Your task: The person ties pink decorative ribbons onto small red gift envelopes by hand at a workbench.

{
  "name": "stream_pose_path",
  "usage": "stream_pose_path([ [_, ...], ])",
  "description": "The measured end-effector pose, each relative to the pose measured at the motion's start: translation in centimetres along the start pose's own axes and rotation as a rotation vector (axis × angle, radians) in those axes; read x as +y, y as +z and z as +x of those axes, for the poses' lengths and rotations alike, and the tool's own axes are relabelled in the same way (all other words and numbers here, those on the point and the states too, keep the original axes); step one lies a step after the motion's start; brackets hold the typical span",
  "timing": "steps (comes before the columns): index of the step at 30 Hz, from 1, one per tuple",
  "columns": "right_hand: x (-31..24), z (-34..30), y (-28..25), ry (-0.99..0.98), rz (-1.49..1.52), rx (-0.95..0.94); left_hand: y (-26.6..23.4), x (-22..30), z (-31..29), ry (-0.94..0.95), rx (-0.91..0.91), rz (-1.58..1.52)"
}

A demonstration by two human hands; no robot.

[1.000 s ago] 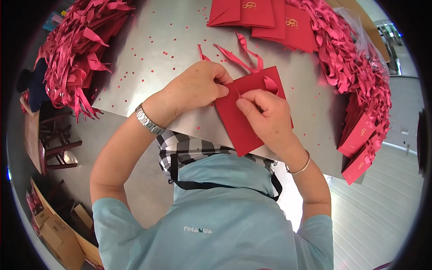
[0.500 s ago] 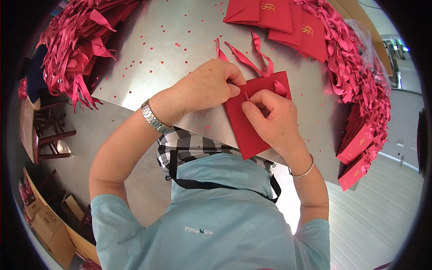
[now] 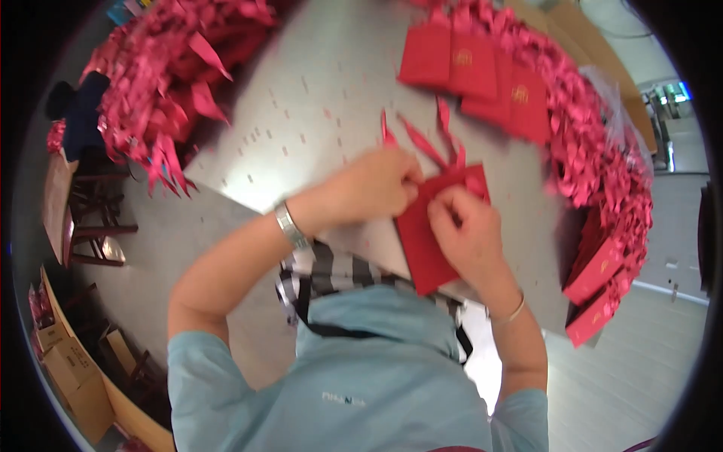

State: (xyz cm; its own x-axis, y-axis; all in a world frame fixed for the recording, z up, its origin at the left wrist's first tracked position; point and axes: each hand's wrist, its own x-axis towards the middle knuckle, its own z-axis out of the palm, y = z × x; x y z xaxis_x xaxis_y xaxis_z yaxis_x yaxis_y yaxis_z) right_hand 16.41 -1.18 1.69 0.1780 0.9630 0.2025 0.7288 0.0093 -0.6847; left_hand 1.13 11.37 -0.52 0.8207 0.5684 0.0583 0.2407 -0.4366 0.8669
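Observation:
A flat red paper bag (image 3: 426,260) lies tilted at the near table edge, pink-red ribbons (image 3: 423,141) trailing from its top. At its upper left edge my left hand (image 3: 373,184) is closed, with thumb and forefinger pinching the bag's edge. Over the bag's face, my right hand (image 3: 471,230) is also closed, its thumb and forefinger together on what seems to be a ribbon end, mostly hidden by the fingers and blurred. A ribbon loop shows just above the right hand's knuckles.
Small red paper dots are scattered over the metal table (image 3: 301,151). Flat red bags (image 3: 474,68) lie at the far right, beside a long heap of ribboned bags (image 3: 595,151). Another ribboned heap (image 3: 162,90) stands far left. Wooden stools (image 3: 102,218) and cardboard boxes (image 3: 71,365) are on the left.
The view has shifted, so the table, bag and hands appear lower and slightly to the right. Both hands keep their closed hold at the bag, and the picture is more blurred.

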Motion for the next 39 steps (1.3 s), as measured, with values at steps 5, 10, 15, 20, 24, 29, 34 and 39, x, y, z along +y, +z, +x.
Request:
stream_pose_path([
  [5, -0.4, -0.5, -0.1, -0.054, -0.139, -0.031, 0.4, 0.8, -0.6, -0.099, -0.094, 0.034],
  [10, -0.4, -1.3, 0.6, -0.065, -0.197, 0.016, 0.9, 0.8, -0.8, -0.121, -0.018, 0.009],
  [15, -0.1, -0.6, 1.1, -0.095, -0.100, 0.175, 0.9, 0.0, -0.2, -0.108, 0.010, -0.031],
  [20, 1.2, -0.7, 1.3, -0.102, 0.040, 0.113, -1.5, 0.9, -0.2, -0.073, -0.140, -0.042],
  [24, 1.9, -1.1, 1.1, -0.072, 0.113, 0.046, -1.6, 1.5, -0.1, -0.192, -0.232, -0.086],
  [29, 1.0, -1.1, 1.2, -0.036, 0.020, 0.030, -1.3, 1.2, -0.9, -0.174, -0.194, -0.097],
  [34, 0.4, 0.0, 1.3, 0.043, 0.016, -0.005, -1.5, 0.9, -0.7, -0.197, -0.169, -0.146],
  [39, -1.2, 1.2, 0.5, 0.097, -0.154, -0.093, -0.5, 0.1, -0.8, -0.050, -0.027, -0.113],
])
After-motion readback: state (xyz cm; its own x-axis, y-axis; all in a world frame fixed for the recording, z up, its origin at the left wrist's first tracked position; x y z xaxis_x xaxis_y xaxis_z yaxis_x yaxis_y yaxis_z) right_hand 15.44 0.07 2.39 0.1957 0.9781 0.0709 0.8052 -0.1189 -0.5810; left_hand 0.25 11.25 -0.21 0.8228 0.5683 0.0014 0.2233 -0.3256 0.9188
